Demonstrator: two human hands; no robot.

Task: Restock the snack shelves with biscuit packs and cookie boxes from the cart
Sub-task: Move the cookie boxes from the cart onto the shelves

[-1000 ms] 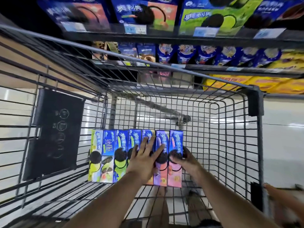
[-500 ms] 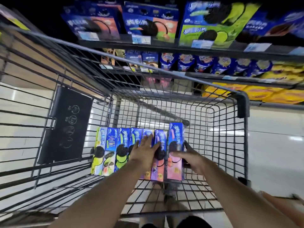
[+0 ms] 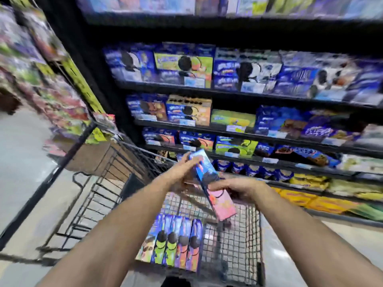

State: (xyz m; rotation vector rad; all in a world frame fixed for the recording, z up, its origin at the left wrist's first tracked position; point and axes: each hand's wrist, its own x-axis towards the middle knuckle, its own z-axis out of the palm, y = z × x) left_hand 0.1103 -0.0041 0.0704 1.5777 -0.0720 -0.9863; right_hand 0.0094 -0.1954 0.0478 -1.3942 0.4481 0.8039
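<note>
The cookie box (image 3: pixel 222 200) is up in the air over the cart (image 3: pixel 238 235), just above its far edge, held by both hands; it is tilted, with the blue end up and away and the pink end down and near. The right hand (image 3: pixel 238 188) is wrapped round the middle of the box, with its fingers curled over the side. The left hand (image 3: pixel 182 172) is at the blue top end; its fingers look straight and rest flat on the box, though the picture is blurry there.

The box looks like thin card, so I think it is light and a bit stiff; it will keep its shape if held softly, but a hard squeeze could dent it and break the cookies inside. The card looks shiny, so it may slip. The best place to hold it seems to be across the two long sides near the middle, with the other hand steadying one end, as now.

A row of boxes (image 3: pixel 172 243) stands side by side on the wire bottom of the cart, closer to its left side than to its right wall. The shelves (image 3: pixel 238 137) are just past the far edge of the cart and full of boxes like these; which gap this box fits, I cannot tell.
</note>
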